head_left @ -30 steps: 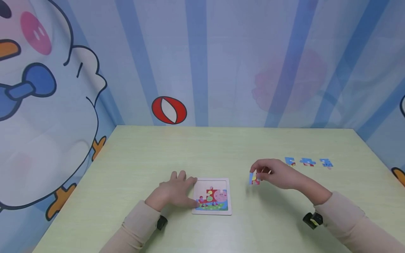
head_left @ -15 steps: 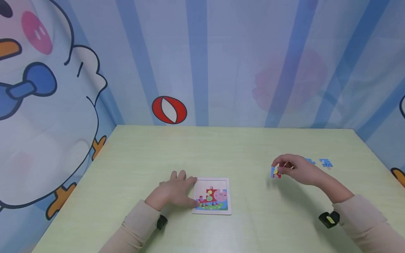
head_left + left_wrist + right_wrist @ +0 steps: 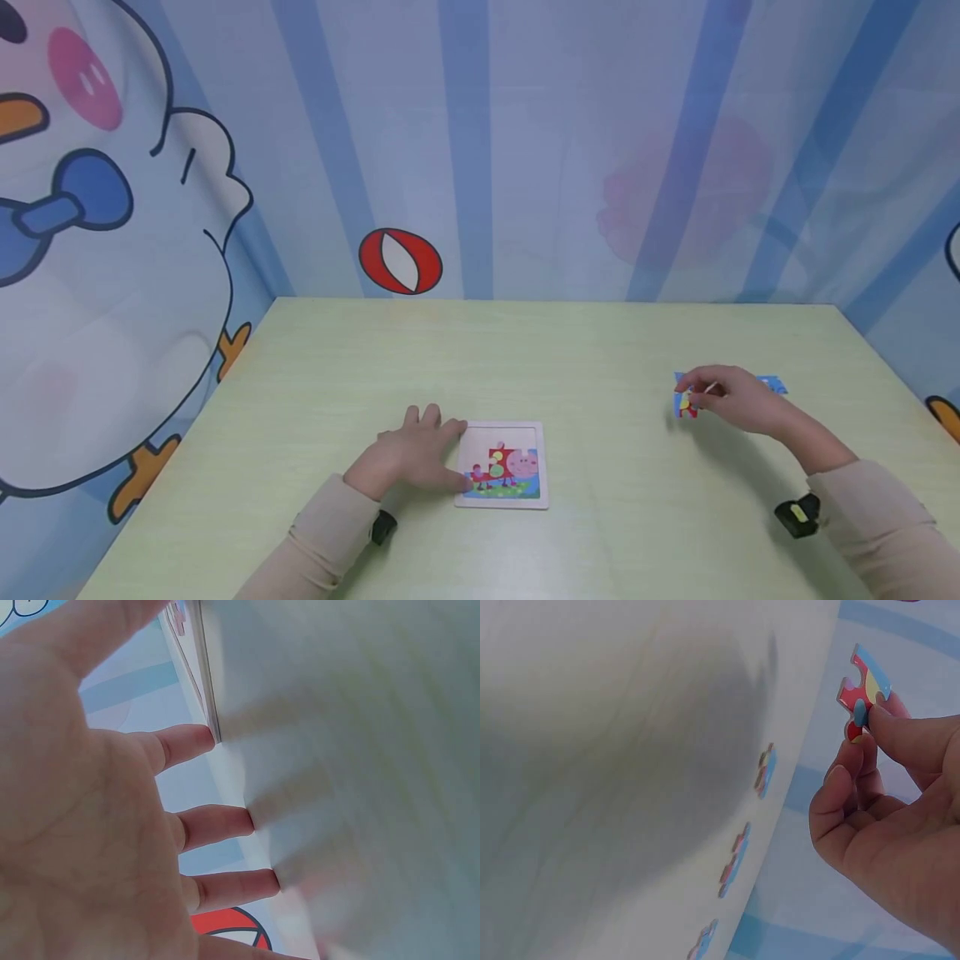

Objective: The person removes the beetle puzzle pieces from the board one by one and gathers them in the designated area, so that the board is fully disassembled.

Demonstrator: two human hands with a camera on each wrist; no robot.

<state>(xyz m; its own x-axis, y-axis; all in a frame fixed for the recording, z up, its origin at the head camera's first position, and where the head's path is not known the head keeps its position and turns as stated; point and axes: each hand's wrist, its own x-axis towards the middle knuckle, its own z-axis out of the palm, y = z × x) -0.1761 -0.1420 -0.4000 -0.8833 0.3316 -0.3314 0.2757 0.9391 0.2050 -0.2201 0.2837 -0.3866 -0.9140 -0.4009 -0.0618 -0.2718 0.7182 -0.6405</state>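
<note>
My right hand (image 3: pixel 738 400) pinches a jigsaw piece (image 3: pixel 866 690) between thumb and fingers, raised above the right side of the table. The piece is red, yellow and light blue with knobbed edges. My left hand (image 3: pixel 420 454) lies with spread fingers against the left side of a square puzzle board (image 3: pixel 545 475). In the left wrist view its fingertips (image 3: pixel 259 885) touch the tabletop, and one meets the board's edge. A pink pig picture fills the board's lower and right part; bare backing shows along the top and upper left.
Three loose jigsaw pieces lie in a row at the right, partly behind my right hand in the head view: a near one (image 3: pixel 765 771), a middle one (image 3: pixel 735 860) and a far one (image 3: pixel 703 941). A printed curtain (image 3: pixel 525 167) hangs behind the table (image 3: pixel 360 350).
My right hand has moved right and slightly away from me with the jigsaw piece, from beside the board to over the loose pieces. The left hand and board have stayed put.
</note>
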